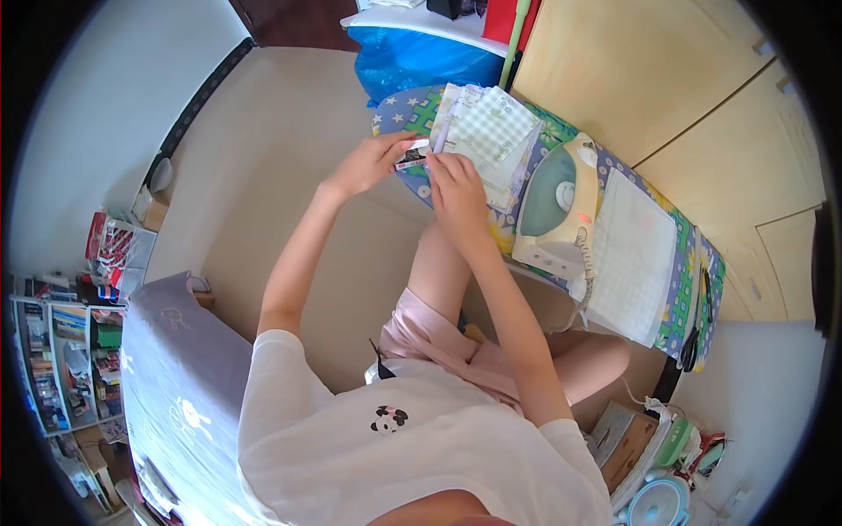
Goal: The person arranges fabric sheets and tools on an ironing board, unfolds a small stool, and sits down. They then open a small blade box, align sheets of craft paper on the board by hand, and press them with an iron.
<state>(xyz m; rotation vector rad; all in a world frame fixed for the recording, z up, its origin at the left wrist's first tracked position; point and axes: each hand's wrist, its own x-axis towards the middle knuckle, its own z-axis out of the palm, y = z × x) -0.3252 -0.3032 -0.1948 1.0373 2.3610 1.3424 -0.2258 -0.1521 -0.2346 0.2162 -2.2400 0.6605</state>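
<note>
My left hand grips the left end of a small flat packet with a dark face and white and pink edges. My right hand has its fingers bent at the packet's right end, pinching it. What kind of packet it is, I cannot make out. Both hands are over the narrow end of an ironing board with a flowered cover. Just beyond my right hand lies a pile of green-checked sheets. An iron with a coiled cord lies right of the pile.
A white gridded sheet lies right of the iron, with scissors at the board's far right end. Wooden cabinets stand behind the board. A blue plastic bag sits beyond it. A covered bed is at left.
</note>
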